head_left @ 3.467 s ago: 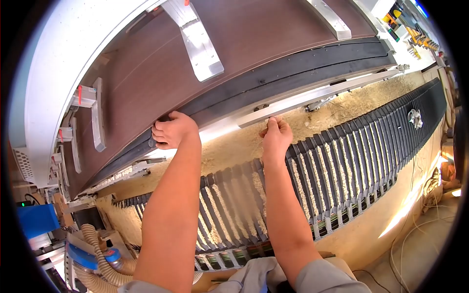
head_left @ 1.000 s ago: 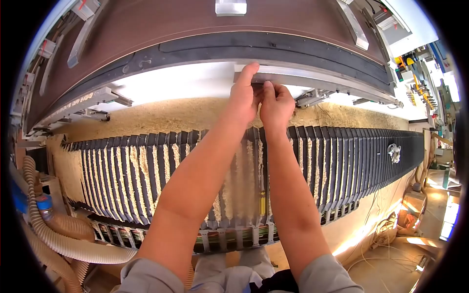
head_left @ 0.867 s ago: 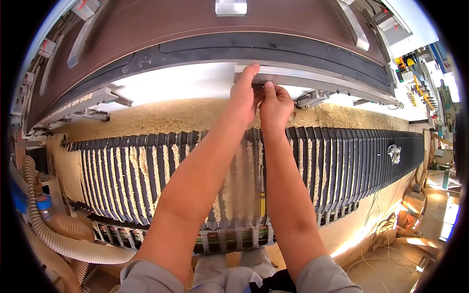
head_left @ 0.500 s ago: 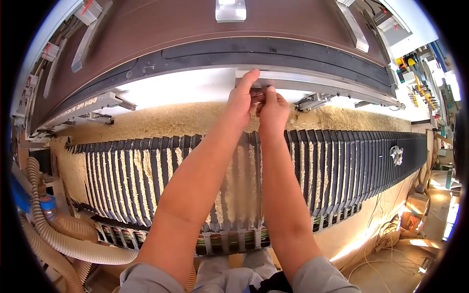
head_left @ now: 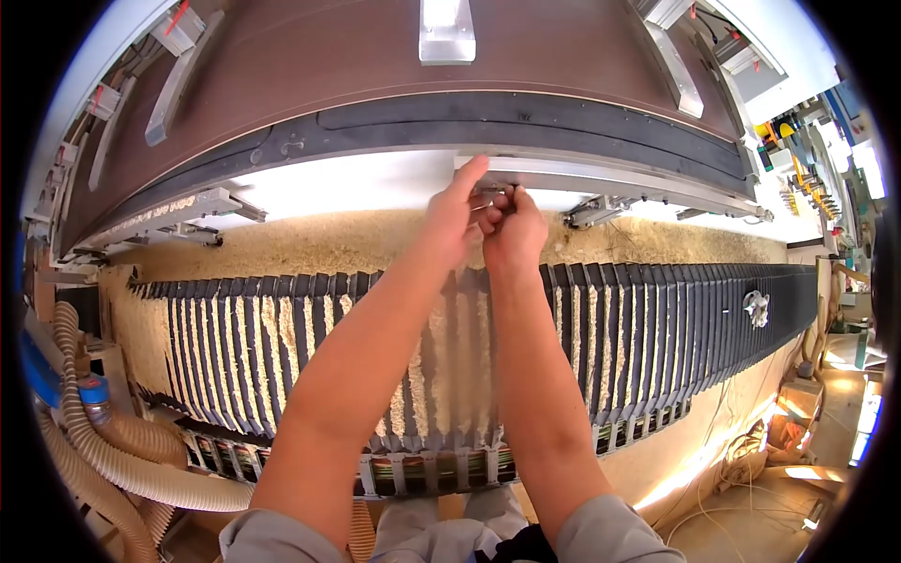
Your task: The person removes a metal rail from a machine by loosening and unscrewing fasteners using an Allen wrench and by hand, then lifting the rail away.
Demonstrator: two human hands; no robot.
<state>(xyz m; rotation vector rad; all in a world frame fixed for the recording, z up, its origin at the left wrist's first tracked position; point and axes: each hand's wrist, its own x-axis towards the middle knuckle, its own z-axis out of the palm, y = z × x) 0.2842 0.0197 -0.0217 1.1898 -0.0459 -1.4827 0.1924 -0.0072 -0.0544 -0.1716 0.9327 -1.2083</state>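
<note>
A long silver metal rail (head_left: 619,184) runs along the underside of the dark machine edge (head_left: 404,123). At the rail's left end, my left hand (head_left: 455,214) is closed, its thumb up against the metal and its fingers curled beneath. Beside it, just to the right, my right hand (head_left: 515,235) is closed in a pinch under the same rail. A small shiny metal part shows between the two hands, too small to name. What the right fingertips hold is partly hidden.
Below the hands lies a black ribbed bellows cover (head_left: 676,328) with wood shavings in its folds. A crumpled pale scrap (head_left: 756,308) rests on it. Metal brackets (head_left: 597,210) jut out to the right. Ribbed hoses (head_left: 141,474) curve at lower left; cables trail at lower right.
The view has shifted, so the machine edge and bellows sit lower in the picture. Both hands stay at the rail's left end, with the right hand's fingers slightly changed in position.
</note>
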